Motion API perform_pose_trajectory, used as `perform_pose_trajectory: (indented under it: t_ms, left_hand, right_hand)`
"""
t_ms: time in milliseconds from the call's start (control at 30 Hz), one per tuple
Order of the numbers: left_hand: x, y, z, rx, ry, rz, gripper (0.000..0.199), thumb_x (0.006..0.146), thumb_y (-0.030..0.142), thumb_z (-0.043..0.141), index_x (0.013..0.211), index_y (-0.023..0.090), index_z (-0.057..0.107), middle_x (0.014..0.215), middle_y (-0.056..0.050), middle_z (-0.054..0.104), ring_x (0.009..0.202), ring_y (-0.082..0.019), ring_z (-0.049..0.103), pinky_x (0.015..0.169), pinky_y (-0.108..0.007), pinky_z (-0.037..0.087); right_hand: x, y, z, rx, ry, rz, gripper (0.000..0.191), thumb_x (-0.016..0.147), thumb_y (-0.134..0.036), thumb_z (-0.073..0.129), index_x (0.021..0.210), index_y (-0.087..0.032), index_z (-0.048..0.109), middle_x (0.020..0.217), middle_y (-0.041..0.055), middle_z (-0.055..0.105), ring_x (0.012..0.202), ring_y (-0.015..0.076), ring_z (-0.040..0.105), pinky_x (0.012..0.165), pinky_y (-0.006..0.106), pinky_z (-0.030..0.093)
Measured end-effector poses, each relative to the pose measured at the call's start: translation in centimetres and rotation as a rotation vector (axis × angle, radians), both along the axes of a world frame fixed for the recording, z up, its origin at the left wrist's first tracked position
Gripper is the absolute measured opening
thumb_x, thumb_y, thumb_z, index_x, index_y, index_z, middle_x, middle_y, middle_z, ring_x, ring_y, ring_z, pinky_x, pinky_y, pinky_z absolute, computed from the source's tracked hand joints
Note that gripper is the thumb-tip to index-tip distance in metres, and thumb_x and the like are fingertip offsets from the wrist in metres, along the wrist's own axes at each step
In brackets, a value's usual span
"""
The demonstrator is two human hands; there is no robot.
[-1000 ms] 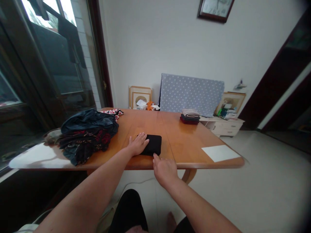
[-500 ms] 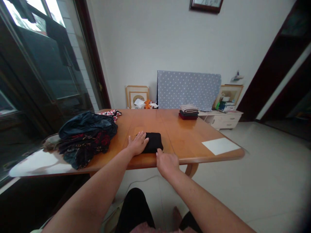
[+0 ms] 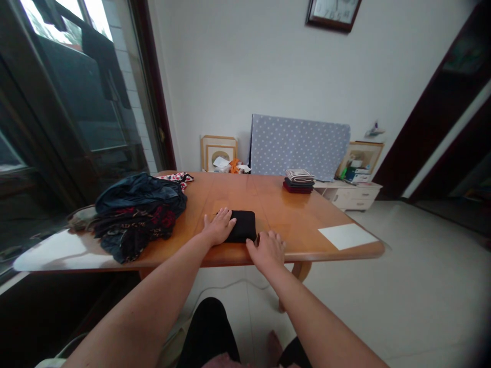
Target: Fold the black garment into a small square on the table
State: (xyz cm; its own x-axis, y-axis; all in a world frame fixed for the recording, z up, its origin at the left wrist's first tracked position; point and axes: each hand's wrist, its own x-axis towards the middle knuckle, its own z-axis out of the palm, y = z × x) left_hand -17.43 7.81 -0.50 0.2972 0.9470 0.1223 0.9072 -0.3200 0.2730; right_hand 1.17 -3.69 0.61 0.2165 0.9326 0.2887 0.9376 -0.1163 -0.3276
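A compact rectangle of black folded cloth (image 3: pixel 244 226) lies near the front edge of the wooden table (image 3: pixel 238 190). My left hand (image 3: pixel 219 227) rests flat on its left part, palm down with the fingers stretched out, hiding that side. At the cloth's front right corner is my right hand (image 3: pixel 267 249), its thumb at the corner and its fingers apart on the tabletop. Whether the thumb touches the cloth is hard to make out.
A loose heap of dark clothes (image 3: pixel 140 214) covers the table's left side. Toward the far right stands a small stack of folded clothes (image 3: pixel 299 181), striped on top. A white sheet (image 3: pixel 347 236) lies near the right end. Behind is a dotted blue cover (image 3: pixel 299 145).
My right hand has loosened from the cloth's front right corner, and its fingers have spread toward the right. The left hand stays flat on the cloth. The view has tilted up slightly.
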Motion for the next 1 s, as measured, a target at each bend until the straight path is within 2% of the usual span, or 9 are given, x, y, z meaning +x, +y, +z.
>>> perform_pose_trajectory:
  t_ms: [167, 300, 433, 667, 800, 933, 1000]
  left_hand:
    - [-0.1, 0.2, -0.2, 0.005, 0.003, 0.009, 0.071, 0.098, 0.064, 0.007, 0.157, 0.029, 0.025, 0.165, -0.003, 0.015, 0.153, -0.028, 0.010, 0.114, -0.072, 0.005]
    - [-0.1, 0.3, -0.4, 0.012, -0.007, 0.012, 0.071, 0.098, 0.064, 0.006, 0.157, 0.029, 0.025, 0.165, -0.003, 0.016, 0.153, -0.027, 0.010, 0.113, -0.074, 0.004]
    - [-0.2, 0.3, -0.4, 0.021, 0.009, 0.012, 0.069, 0.098, 0.063, 0.008, 0.156, 0.030, 0.026, 0.165, -0.003, 0.016, 0.153, -0.028, 0.010, 0.114, -0.072, 0.006]
    - [-0.2, 0.4, -0.4, 0.034, 0.030, 0.019, 0.071, 0.097, 0.064, 0.008, 0.157, 0.029, 0.025, 0.165, -0.003, 0.017, 0.153, -0.029, 0.010, 0.113, -0.074, 0.006]
    - [-0.1, 0.2, -0.2, 0.029, 0.050, 0.010, 0.072, 0.097, 0.065, 0.009, 0.157, 0.028, 0.024, 0.165, -0.003, 0.016, 0.153, -0.029, 0.010, 0.112, -0.076, 0.006]
    - [-0.1, 0.0, -0.1, 0.025, 0.053, 0.013, 0.070, 0.098, 0.063, 0.009, 0.157, 0.028, 0.025, 0.165, -0.004, 0.015, 0.153, -0.028, 0.010, 0.112, -0.075, 0.005]
    - [0.0, 0.0, 0.0, 0.022, 0.047, 0.013, 0.069, 0.098, 0.063, 0.010, 0.156, 0.028, 0.025, 0.165, -0.004, 0.015, 0.153, -0.027, 0.010, 0.113, -0.074, 0.004]
  right_hand:
    - [-1.5, 1.4, 0.1, -0.024, 0.107, -0.061, 0.035, 0.090, -0.046, 0.049, 0.104, -0.020, 0.069, 0.117, 0.0158, 0.065, 0.116, 0.0357, 0.052, 0.094, 0.049, 0.035]
    - [-2.8, 1.7, 0.1, -0.013, 0.207, -0.077, 0.036, 0.095, -0.041, 0.041, 0.113, -0.020, 0.064, 0.112, 0.0150, 0.069, 0.111, 0.0330, 0.058, 0.095, 0.048, 0.035]
    - [-3.5, 2.0, 0.1, -0.005, 0.230, -0.072, 0.034, 0.091, -0.037, 0.048, 0.116, -0.017, 0.060, 0.108, 0.0153, 0.070, 0.105, 0.0321, 0.061, 0.093, 0.046, 0.037]
    - [-1.7, 1.8, 0.1, 0.045, 0.138, -0.101, 0.024, 0.090, -0.035, 0.048, 0.100, -0.019, 0.063, 0.108, 0.0144, 0.069, 0.110, 0.0330, 0.057, 0.092, 0.046, 0.036]
    - [-1.4, 1.3, -0.2, 0.047, 0.094, -0.088, 0.021, 0.091, -0.031, 0.047, 0.098, -0.020, 0.064, 0.110, 0.0132, 0.068, 0.111, 0.0309, 0.056, 0.091, 0.043, 0.037]
    - [-1.1, 1.9, 0.0, -0.029, 0.169, -0.058, 0.022, 0.089, -0.032, 0.051, 0.100, -0.020, 0.064, 0.104, 0.0121, 0.071, 0.103, 0.0283, 0.061, 0.087, 0.039, 0.041]
    - [-0.5, 2.5, 0.4, -0.100, 0.287, -0.011, 0.021, 0.084, -0.034, 0.056, 0.095, -0.019, 0.066, 0.099, 0.0112, 0.072, 0.095, 0.0271, 0.064, 0.081, 0.036, 0.043]
